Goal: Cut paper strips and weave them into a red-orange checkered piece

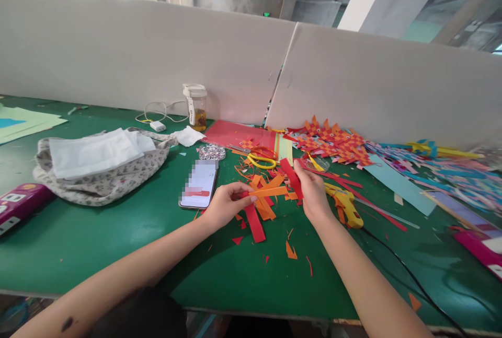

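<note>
Red and orange paper strips (263, 198) sit half-woven in the middle of the green table (117, 244), and both hands are on them: the left hand (226, 203) is pinched shut on a red strip end, the right hand (312, 190) is closed around another red strip (292, 178). A phone (198, 184) lies just left, yellow scissors (262, 159) behind, and a yellow glue gun (345, 204) right beside the right hand.

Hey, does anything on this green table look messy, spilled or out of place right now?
Yes. Small red and orange paper scraps lie strewn over the green table below the left hand and right hand, which hold red and orange strips. A black cable trails toward the table's near edge.
</note>
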A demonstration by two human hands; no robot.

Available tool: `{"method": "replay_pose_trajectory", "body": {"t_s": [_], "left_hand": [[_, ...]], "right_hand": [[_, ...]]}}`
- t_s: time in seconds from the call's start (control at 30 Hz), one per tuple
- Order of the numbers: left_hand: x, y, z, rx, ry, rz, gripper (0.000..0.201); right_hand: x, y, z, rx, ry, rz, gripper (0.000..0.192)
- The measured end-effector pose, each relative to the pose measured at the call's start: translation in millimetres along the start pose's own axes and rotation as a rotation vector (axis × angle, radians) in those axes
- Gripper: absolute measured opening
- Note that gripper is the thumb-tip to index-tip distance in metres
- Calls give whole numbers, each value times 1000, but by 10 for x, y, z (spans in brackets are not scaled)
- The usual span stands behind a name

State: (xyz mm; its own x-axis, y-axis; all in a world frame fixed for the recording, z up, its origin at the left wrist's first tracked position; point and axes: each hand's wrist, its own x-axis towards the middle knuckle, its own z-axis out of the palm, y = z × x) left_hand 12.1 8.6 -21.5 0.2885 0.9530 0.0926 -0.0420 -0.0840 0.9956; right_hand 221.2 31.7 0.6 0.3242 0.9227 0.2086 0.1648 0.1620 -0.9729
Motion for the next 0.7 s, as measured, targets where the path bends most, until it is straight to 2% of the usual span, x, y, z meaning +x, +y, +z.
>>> {"method": "replay_pose_trajectory", "body": {"t_s": [0.13,0.43,0.7], "left_hand": [[-1,14,0,-11,5,-13,30],[9,-4,-4,21,18,-7,29],[7,1,-2,1,47,-22,31]], "right_hand": [[-70,13,47,-29,-27,-9,41],[-84,-57,64,17,67,-23,38],[-116,-97,86,-21,24,-50,44]]}}
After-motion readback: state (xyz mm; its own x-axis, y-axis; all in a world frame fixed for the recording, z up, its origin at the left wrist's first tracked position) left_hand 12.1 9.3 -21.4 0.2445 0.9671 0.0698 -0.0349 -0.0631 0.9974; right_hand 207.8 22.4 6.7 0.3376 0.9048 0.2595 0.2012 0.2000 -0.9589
